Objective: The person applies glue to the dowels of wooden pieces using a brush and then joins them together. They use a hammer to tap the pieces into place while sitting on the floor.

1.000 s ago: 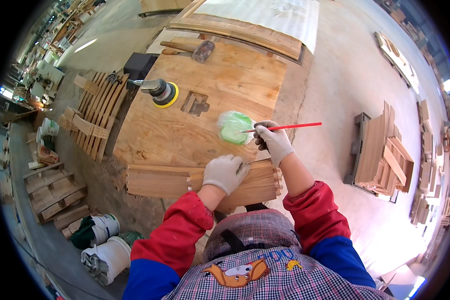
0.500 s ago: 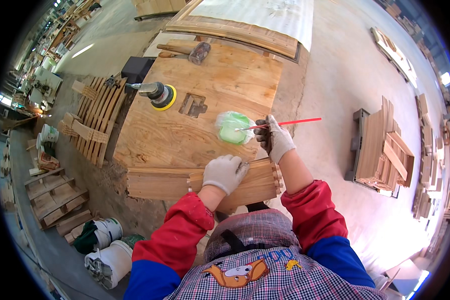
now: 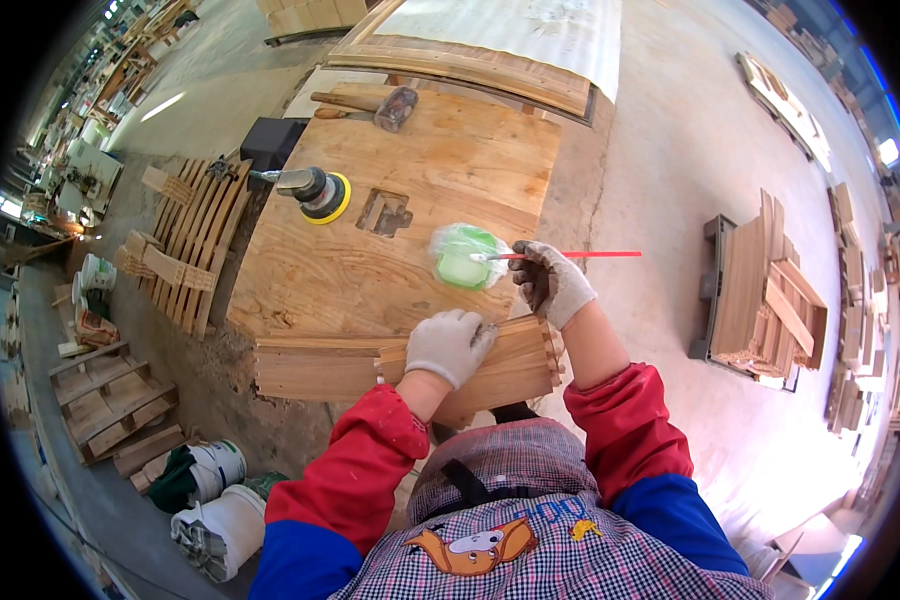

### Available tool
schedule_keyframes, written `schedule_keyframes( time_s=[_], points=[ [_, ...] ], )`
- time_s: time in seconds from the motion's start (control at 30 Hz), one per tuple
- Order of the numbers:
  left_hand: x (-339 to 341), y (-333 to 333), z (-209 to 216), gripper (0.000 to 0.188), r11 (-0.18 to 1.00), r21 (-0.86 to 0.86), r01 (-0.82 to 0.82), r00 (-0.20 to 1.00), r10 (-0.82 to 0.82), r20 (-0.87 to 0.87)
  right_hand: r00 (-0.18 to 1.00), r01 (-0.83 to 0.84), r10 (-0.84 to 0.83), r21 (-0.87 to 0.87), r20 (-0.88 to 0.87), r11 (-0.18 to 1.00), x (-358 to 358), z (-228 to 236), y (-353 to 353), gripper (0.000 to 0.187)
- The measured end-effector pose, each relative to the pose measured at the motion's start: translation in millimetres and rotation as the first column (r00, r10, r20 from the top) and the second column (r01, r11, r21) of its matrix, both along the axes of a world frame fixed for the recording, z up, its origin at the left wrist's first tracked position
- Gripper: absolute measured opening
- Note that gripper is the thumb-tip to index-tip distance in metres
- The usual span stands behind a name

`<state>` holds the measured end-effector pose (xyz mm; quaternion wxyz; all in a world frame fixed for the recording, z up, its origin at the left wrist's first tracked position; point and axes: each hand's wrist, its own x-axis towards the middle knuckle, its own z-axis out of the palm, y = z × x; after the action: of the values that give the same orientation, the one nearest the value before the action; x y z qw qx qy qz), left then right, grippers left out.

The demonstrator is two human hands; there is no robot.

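Observation:
My right hand (image 3: 556, 285), in a whitish glove with dark-stained fingers, is closed around a slim brush with a red handle (image 3: 610, 254). The brush lies almost level, its white-coated tip over a green tub (image 3: 464, 262) lined with clear plastic. Whether the tip touches the contents I cannot tell. Nearer to me, my gloved left hand (image 3: 452, 347) curls over a wooden board (image 3: 522, 352) with finger-jointed ends and grips its upper edge. Another board (image 3: 310, 368) lies beside it, along the front of the wooden worktable (image 3: 470, 160).
An orbital sander (image 3: 320, 193) with a yellow pad rests left on the table, beside a cut-out recess (image 3: 384, 212). A mallet (image 3: 397, 108) lies at the back. Slatted wood (image 3: 195, 240) and buckets (image 3: 215, 470) stand to the left, a stack of boards (image 3: 760, 290) to the right.
The brush has turned flatter, its red end dropping, and its tip shows more white. My right hand has shifted slightly nearer to me; my left hand stays on the board.

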<state>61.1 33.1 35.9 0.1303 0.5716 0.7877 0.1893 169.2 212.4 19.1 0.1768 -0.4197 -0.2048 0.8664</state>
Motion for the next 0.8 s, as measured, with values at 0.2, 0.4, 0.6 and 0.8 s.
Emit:
schedule_keyframes(
  time_s=[0.2, 0.4, 0.6, 0.8],
  points=[
    [-1.0, -0.8, -2.1, 0.024, 1.0, 0.001, -0.005, 1.0, 0.005, -0.001, 1.0, -0.01, 0.012, 0.068, -0.021, 0.998, 3.4, 17.1, -5.4, 0.015],
    [-1.1, -0.1, 1.9, 0.022, 1.0, 0.008, 0.002, 1.0, -0.002, 0.005, 0.974, 0.058, -0.043, 0.061, -0.222, 0.996, 41.2, 25.0, 5.0, 0.016],
    [-1.2, -0.6, -2.7, 0.024, 1.0, 0.024, 0.004, 1.0, -0.004, -0.002, 0.991, 0.111, -0.129, 0.31, 0.037, 0.944, 102.2, 34.0, -31.0, 0.019],
    [-2.0, 0.6, -6.1, 0.025, 1.0, 0.021, 0.021, 1.0, -0.021, -0.011, 0.961, 0.161, -0.245, 0.459, 0.131, 0.874, 111.2, 7.5, -61.7, 0.016]
  ],
)
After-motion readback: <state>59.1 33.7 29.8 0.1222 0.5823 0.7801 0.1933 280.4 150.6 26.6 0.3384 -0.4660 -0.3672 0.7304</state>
